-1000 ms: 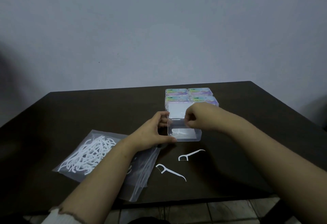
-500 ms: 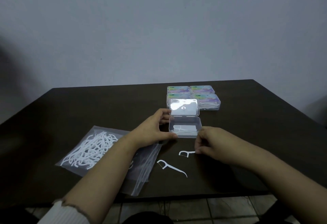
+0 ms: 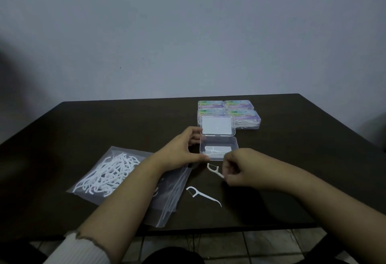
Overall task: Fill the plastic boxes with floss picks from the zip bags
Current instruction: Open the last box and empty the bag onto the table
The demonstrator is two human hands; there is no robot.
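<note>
Now my left grip (image 3: pixel 179 151) steadies the open box (image 3: pixel 218 149) on the counter (image 3: pixel 292 159) so my right grip (image 3: pixel 236 169), pinching a pick (image 3: pixel 214 169) just before it, can drop that in.

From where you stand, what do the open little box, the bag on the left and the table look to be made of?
Open box: clear hard plastic, glossy; the floss picks inside show through its walls and the raised lid reflects light.
Zip bag: thin, soft, see-through plastic film; it lies limp, with white picks visible inside.
Table: dark brown with a dull sheen, possibly wood or laminate; no grain shows in this dim light.
</note>
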